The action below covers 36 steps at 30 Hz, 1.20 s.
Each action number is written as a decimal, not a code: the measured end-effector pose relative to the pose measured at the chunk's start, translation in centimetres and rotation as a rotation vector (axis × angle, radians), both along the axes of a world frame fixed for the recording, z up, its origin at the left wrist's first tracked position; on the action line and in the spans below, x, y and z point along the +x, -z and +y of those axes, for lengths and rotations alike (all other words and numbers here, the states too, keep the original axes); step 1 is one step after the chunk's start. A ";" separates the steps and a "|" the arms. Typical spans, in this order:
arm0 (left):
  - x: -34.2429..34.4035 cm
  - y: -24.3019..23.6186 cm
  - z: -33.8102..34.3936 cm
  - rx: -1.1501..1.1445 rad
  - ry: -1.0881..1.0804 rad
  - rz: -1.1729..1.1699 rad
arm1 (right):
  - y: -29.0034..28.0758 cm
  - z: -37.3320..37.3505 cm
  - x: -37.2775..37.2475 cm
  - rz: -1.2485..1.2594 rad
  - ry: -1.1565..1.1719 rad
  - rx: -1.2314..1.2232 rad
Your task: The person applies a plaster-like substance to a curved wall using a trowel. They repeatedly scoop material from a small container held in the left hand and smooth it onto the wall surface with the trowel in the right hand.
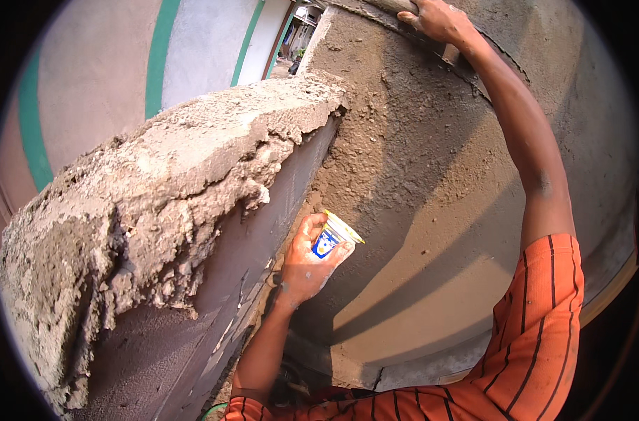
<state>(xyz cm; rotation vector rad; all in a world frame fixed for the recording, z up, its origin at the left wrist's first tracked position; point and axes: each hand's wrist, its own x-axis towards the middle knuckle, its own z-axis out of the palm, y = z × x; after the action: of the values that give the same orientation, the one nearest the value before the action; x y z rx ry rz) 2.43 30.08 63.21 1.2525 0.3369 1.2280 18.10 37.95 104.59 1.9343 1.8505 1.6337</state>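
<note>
In the lower middle, my left hand (309, 266) grips a small white plastic cup (333, 235) with a blue-and-yellow label. It sits just right of the rough-edged low wall (172, 168). At the upper right, my right hand (435, 21) is closed on a long mortar-coated float (386, 5), which lies against the plastered wall (376, 133). That surface has rough wet mortar on its upper part and smoother plaster lower down, with shadows across it.
Beyond the low wall stands a pale painted wall (88, 84) with green vertical stripes. A narrow gap at the top shows distant clutter (291, 45). Crumbly, broken mortar overhangs the low wall's smoother grey face (221, 295).
</note>
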 end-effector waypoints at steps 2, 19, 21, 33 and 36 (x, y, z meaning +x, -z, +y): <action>0.2 -0.5 0.7 0.009 0.009 -0.082 | 3.4 -0.6 -1.2 0.008 0.051 -0.151; 4.2 -34.4 16.9 0.477 -0.660 0.437 | -2.8 -17.9 31.8 0.523 -0.063 0.423; 5.9 -37.7 24.6 0.404 -0.608 0.332 | -2.6 -18.5 31.0 0.491 -0.089 0.462; 6.7 -31.7 16.7 0.572 -0.750 -0.018 | -5.0 -14.9 27.2 0.520 -0.174 0.329; 7.1 -23.5 11.3 0.555 -0.687 0.020 | -6.1 -9.9 19.9 0.347 -0.208 0.246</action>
<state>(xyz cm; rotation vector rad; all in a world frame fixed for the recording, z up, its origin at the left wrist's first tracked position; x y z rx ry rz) 9.57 41.33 86.71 1.6917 0.4829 1.9883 38.03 28.08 110.71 2.3251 2.1233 1.7468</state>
